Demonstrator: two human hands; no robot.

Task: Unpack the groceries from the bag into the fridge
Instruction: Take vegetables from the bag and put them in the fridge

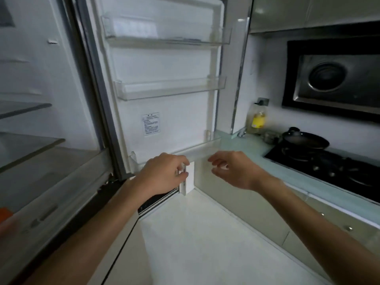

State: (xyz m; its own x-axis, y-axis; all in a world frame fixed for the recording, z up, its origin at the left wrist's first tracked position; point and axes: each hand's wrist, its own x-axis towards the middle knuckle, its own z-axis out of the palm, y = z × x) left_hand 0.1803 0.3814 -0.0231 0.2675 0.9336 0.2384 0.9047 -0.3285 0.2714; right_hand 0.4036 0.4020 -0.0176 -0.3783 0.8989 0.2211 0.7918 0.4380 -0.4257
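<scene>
1. The fridge door (164,64) stands open, its racks bare.
2. Left hand (164,173) is curled around a white piece below the lowest door rack (197,150).
3. Right hand (234,169) hovers beside it, fingers loosely spread, holding nothing.

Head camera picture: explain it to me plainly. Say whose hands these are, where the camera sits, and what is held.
The camera is worn on a person's head and looks forward and down, so both arms reach in from below. The fridge door stands open, its clear shelves apparently bare. The left hand is curled by the lowest door shelf, against a white edge below it; whether it grips anything is unclear. The right hand hovers open, holding nothing. To the right, a counter carries an oil bottle and a stove with a black pan.
</scene>
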